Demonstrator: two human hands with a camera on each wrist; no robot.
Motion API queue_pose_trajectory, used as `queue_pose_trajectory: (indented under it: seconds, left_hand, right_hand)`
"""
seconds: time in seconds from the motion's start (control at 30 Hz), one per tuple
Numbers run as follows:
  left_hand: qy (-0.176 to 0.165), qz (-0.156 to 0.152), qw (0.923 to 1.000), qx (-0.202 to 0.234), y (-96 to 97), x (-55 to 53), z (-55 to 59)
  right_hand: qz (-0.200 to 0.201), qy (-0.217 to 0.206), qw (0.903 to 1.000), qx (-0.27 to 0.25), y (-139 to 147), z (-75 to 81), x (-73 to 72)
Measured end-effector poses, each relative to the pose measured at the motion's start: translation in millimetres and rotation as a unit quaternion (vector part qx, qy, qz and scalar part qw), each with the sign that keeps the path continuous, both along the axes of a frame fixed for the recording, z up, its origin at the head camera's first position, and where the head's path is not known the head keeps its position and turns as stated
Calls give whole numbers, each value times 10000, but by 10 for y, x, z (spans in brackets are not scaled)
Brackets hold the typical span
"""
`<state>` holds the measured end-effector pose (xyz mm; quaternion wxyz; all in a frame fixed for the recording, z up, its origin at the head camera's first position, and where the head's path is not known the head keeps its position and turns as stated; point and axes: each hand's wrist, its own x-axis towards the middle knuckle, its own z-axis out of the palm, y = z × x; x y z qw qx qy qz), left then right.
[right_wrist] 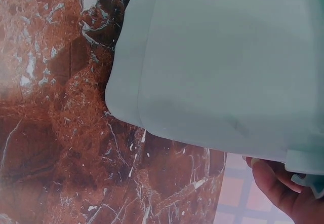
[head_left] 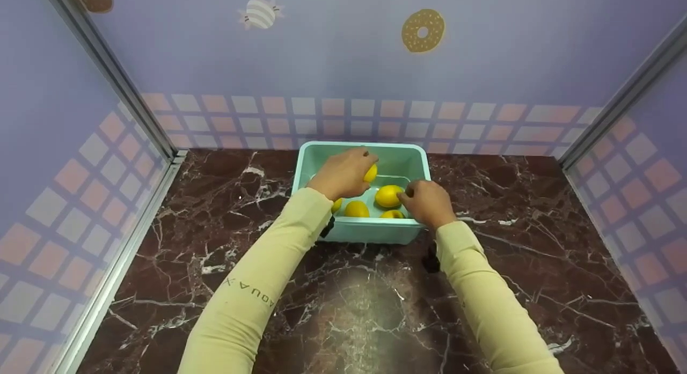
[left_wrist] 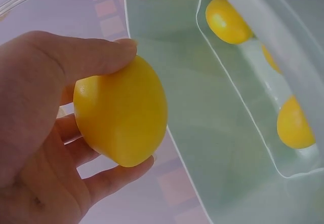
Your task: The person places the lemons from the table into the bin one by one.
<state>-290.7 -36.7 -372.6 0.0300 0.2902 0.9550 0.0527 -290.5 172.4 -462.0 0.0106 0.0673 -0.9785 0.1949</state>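
Note:
My left hand [head_left: 346, 173] is over the mint-green plastic bin [head_left: 365, 229]. It holds a lemon [left_wrist: 121, 112], smooth and yellow, between the thumb above and the fingers below. Several more lemons lie on the bin floor along its near side, among them one lemon [head_left: 389, 196] toward the right and another lemon [head_left: 356, 209] beside it. The right hand [head_left: 428, 202] hangs over the bin's right rim, its fingers loosely bent and nothing seen in them. In the left wrist view a gap shows between those fingers and the nearest lemon [left_wrist: 228, 21].
The bin stands on a dark red marbled table [head_left: 214, 245], near the back wall [head_left: 343, 52] with its pastel checks. Side walls [head_left: 80, 191] rise at left and right, with metal strips at the corners.

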Motion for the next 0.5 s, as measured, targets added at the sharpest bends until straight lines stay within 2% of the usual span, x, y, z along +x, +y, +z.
queue_pose_trajectory:
  seconds: [0.17,0.5]
  left_hand:
    - [55,-32,10000,-8,3,-7,7]
    - [-60,33,10000,45,17,-27,48]
  right_hand:
    - [12,-46,10000,-36,-1,-2,-1]
    - [48,-11,10000,-9,8,1,6]
